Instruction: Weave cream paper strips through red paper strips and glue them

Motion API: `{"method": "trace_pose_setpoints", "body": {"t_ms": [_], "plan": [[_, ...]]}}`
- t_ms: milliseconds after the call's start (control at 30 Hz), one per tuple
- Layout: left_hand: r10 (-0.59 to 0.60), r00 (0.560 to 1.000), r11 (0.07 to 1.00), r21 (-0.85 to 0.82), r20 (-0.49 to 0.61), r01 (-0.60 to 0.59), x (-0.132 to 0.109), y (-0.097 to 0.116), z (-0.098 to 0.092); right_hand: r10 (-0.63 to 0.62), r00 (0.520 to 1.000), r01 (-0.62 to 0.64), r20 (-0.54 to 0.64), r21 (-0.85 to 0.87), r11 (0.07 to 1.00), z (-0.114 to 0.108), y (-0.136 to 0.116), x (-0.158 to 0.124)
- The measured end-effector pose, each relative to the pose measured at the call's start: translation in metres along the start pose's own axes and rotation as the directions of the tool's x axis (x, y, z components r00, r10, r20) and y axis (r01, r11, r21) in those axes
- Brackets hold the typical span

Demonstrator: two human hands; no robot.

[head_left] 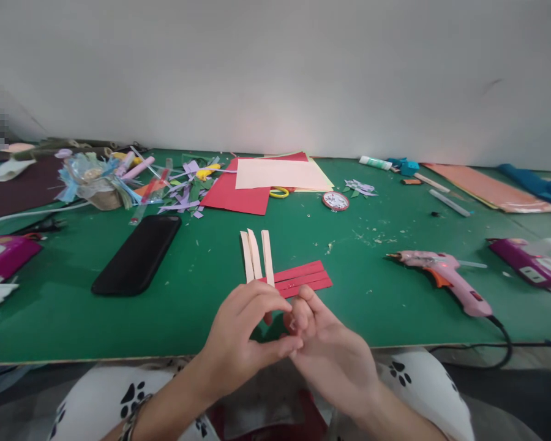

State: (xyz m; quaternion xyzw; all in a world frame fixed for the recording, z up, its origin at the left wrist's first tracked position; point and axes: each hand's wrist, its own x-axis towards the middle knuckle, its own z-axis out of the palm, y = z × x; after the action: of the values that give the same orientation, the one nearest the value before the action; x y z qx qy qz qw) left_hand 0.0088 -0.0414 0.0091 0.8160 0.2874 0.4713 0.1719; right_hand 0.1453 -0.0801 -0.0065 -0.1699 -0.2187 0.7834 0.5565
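Note:
My left hand [245, 334] and my right hand [324, 349] meet at the near edge of the green table [64, 318]. Both pinch the crossing point of a woven piece of paper strips. Three cream strips [256, 254] stick up and away from my fingers. Three red strips [303, 278] run off to the right. My left thumb and fingers close over the joint, and my right fingertips press on it from the right. The middle of the weave is hidden under my fingers.
A black phone [138, 254] lies left of the strips. A pink glue gun [445, 278] with its cord rests at the right. Red and cream paper sheets [266, 177], yellow scissors [279, 192], paper scraps [186, 196] and a round tin [335, 201] lie farther back.

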Motion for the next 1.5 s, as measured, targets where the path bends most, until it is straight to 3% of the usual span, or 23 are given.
{"method": "trace_pose_setpoints", "body": {"t_ms": [267,433,633,833,1133,1500], "plan": [[-0.042,0.996,0.999,-0.009,-0.08,0.041,-0.002,0.011,0.002,0.016,0.999,-0.017,-0.027,-0.016,1.0,0.0,0.006,0.002],[0.078,0.993,0.997,0.001,-0.087,-0.078,-0.008,0.009,0.0,0.051,0.999,-0.051,-0.011,-0.008,0.999,0.0,0.008,0.0],[0.212,0.977,0.976,0.059,-0.008,-0.211,-0.012,0.002,-0.006,0.061,0.998,-0.06,-0.028,0.016,0.998,0.0,0.006,0.0],[0.242,0.97,0.962,0.133,0.002,-0.24,-0.009,0.001,-0.008,0.034,0.999,-0.035,0.035,0.034,0.999,-0.001,0.007,-0.001],[0.152,0.988,0.986,0.077,-0.026,-0.15,-0.008,0.002,-0.007,0.002,0.993,-0.011,0.121,0.072,0.997,0.0,0.002,0.0],[-0.065,0.989,0.994,0.084,-0.133,0.076,-0.006,-0.006,-0.016,0.013,0.998,-0.021,0.066,0.135,0.991,0.004,-0.001,0.0]]}}
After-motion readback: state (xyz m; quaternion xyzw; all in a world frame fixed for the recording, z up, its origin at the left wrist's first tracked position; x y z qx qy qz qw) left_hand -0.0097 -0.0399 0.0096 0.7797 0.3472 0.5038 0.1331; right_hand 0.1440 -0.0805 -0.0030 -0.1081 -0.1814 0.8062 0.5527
